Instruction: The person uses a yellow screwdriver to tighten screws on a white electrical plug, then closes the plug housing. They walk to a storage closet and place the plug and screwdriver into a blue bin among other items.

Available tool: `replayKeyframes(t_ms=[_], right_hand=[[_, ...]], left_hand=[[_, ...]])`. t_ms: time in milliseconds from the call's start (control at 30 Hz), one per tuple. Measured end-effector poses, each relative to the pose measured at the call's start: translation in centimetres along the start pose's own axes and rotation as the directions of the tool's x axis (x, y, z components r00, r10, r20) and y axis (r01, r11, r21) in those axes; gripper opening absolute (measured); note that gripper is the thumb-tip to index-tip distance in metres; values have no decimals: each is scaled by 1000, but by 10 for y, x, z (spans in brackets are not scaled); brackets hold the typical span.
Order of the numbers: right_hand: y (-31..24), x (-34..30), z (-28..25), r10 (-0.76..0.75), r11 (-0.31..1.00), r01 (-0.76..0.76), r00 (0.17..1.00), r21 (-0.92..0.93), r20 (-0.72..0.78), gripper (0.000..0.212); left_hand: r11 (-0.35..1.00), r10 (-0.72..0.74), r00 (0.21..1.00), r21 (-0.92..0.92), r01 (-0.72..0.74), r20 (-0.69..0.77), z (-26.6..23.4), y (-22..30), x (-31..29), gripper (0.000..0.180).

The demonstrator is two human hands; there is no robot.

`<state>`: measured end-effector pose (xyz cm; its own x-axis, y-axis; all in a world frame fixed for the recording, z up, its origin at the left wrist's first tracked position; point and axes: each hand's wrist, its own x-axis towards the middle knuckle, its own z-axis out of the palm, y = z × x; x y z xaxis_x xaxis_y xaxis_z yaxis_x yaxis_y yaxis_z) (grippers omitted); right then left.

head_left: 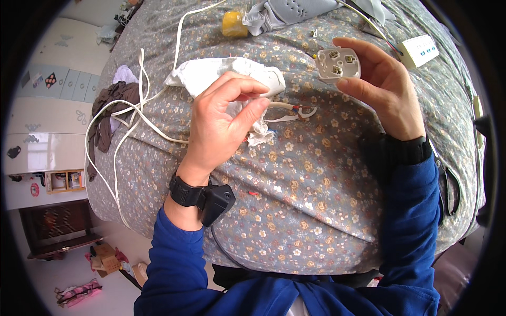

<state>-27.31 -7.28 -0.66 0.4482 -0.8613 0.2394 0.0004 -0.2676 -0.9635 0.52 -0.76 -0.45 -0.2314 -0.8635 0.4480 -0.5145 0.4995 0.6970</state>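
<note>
My right hand holds a white plug housing between thumb and fingers, its inner side with several metal terminals facing up. To the left, my left hand hangs over a crumpled white wrapping, thumb and forefinger drawn close together. Anything small between those fingertips is too hidden to tell. A smooth white plastic piece lies at the wrapping's right end. Just right of the left fingertips, a cable end shows red and blue wires beside a curled white strip.
Everything lies on a grey flowered cloth. White cable loops along the left, near a brown cloth. A yellow roll, a grey perforated item and a white box sit farther off. Black-handled scissors lie right.
</note>
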Motion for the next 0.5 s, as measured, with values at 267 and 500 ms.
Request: replayKeyframes(t_ms=[267,500], right_hand=[[15,5,10,26,977,-25,1000,214,-3,53],[10,6,14,43,920,-81,993,384,106,63]], left_hand=[[966,-45,998,258,33,42,7,-19,18,51],[942,-11,1000,334,20,-29,5,-18,21,48]])
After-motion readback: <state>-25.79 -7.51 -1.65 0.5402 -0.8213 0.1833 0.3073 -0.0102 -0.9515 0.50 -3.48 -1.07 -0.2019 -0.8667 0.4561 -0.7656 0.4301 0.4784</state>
